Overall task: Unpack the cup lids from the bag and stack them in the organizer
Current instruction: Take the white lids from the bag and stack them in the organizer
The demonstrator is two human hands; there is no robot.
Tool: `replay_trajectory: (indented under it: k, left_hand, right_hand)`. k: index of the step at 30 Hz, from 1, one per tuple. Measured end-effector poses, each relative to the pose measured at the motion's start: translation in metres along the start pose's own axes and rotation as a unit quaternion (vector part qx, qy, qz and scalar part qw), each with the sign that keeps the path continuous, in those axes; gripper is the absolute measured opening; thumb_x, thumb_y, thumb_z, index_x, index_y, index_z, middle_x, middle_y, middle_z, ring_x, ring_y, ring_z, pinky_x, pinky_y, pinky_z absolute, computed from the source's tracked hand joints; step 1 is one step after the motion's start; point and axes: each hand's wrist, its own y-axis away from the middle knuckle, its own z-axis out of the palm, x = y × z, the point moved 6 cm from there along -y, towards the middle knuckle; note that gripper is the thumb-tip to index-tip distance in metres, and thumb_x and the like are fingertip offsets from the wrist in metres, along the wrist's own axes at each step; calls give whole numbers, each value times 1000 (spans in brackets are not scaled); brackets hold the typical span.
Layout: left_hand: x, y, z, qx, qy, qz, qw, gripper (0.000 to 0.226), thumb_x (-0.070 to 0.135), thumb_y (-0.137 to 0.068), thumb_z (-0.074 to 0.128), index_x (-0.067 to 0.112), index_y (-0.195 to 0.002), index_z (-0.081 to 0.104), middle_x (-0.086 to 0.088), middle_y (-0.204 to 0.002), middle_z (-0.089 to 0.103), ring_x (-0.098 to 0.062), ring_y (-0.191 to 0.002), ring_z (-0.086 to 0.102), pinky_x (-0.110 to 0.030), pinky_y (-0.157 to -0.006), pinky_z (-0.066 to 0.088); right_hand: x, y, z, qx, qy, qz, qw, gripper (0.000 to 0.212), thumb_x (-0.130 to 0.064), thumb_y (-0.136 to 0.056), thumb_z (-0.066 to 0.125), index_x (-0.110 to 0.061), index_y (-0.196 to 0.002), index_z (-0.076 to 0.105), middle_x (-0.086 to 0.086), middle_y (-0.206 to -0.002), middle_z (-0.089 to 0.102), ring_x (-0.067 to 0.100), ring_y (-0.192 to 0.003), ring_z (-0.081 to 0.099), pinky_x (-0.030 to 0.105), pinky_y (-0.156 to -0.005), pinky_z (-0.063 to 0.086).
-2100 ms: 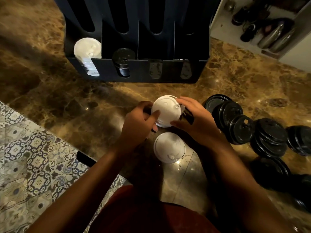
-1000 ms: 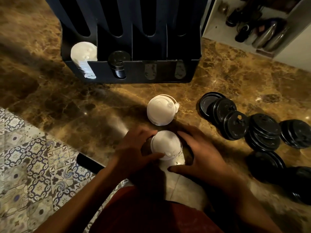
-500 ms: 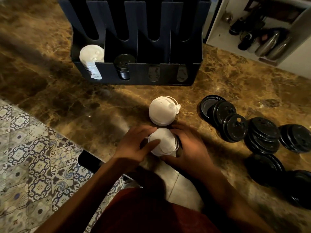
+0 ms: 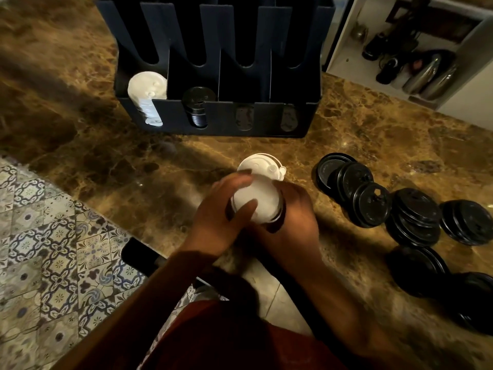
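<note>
Brown marble counter above patterned floor tiles, dimly lit.

Dim, warm light — motion blur, bowed edges.

One organizer with four compartments; two hands: left, right.

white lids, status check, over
Left hand and right hand grip white lids. Second white stack just behind. Organizer path clear.
</note>
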Motion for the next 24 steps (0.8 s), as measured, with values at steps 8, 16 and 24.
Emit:
replay_trajectory:
  k: [8,16,24]
  left_hand:
    - [-11,-65,16,-74,-78,44,993,49,26,-103,62,16,-149,49,1,-159,45,-13,-153,33,-32,-123,31]
    - [-35,-75,21,-117,-26,22,993,45,33,-108,48,25,-151,48,5,-152,51,-11,-139,49,-33,-116,40]
    - [-35,-62,16,-41,-28,-24,998,56,49,-95,67,26,-144,53,8,-137,61,-6,-122,59,-25,-104,48]
  right_hand:
    - [8,-41,22,61,8,22,998,79,-49,-77,83,-22,-142,48,0,-146,46,24,-139,44,49,-105,46]
    - [29,-36,23,13,-81,36,996,71,-49,-78,86,-37,-140,52,-18,-133,56,14,-121,62,46,-92,57]
    - [28,-32,24,66,-5,43,997,72,-62,-69,86,-34,-128,54,-18,-133,56,7,-122,54,41,-92,54]
